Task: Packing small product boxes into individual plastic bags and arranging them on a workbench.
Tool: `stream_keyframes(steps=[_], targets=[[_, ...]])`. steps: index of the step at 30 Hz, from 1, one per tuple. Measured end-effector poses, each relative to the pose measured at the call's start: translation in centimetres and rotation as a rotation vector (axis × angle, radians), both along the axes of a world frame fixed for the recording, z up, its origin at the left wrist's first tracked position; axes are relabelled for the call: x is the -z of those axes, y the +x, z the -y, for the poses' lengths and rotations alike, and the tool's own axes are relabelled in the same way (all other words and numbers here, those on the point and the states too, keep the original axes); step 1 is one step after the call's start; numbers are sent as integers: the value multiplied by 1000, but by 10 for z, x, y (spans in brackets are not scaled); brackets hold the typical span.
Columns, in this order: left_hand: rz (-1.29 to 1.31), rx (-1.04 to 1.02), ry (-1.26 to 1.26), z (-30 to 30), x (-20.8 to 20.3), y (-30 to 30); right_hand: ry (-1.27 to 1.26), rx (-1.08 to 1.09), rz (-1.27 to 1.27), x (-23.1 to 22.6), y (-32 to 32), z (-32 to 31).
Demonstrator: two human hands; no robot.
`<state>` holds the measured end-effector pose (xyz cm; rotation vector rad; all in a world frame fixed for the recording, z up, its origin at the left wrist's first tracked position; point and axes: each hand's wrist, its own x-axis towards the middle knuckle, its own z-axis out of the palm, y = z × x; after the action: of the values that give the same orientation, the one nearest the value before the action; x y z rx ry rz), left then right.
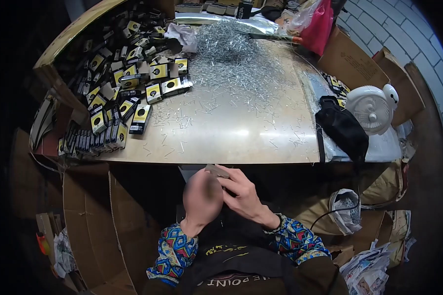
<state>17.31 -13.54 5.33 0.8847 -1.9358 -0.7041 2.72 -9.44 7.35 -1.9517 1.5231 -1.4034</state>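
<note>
My two hands are together in front of the table's near edge. My right hand (pixel 243 192) has its fingers bent and closed around a small grey-brown piece (pixel 216 171) that looks like cardboard, perhaps a small box end. The top of my left hand (pixel 202 197) touches the same piece. A blur covers most of that hand, so its fingers cannot be made out. On the table (pixel 221 140) beyond lies a heap of small silver wire pieces (pixel 229 46), with loose ones scattered toward me. Many small black-and-yellow boxes (pixel 141 119) are piled at the left, some with flaps up.
A white fan (pixel 371 110) and a black pouch (pixel 343 129) occupy the table's right side. Behind them stands an open carton (pixel 352 61) near a pink bag (pixel 316 29). Below left is a large cardboard box (pixel 91 226); below right, a sack of wire pieces (pixel 346 209) and crumpled paper (pixel 366 270).
</note>
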Motion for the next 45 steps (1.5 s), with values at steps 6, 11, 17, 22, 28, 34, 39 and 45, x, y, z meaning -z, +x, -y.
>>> stream_keyframes(steps=[6, 11, 17, 22, 28, 34, 39, 45], targets=[[70, -64, -76, 0, -2, 3, 127, 132, 150, -2, 8, -7], [108, -62, -93, -4, 3, 4, 191, -1, 225, 5, 10, 1], [62, -83, -21, -4, 2, 7, 228, 78, 210, -4, 9, -5], [54, -41, -25, -6, 1, 7, 235, -92, 211, -5, 11, -1], [-5, -72, 21, -4, 3, 10, 151, 17, 275, -13, 2, 2], [15, -80, -43, -6, 2, 5, 144, -33, 67, -3, 7, 4], [34, -59, -27, -4, 7, 11, 228, 17, 289, -11, 12, 3], [62, -55, 53, -4, -2, 9, 256, 272, 213, -16, -14, 22]])
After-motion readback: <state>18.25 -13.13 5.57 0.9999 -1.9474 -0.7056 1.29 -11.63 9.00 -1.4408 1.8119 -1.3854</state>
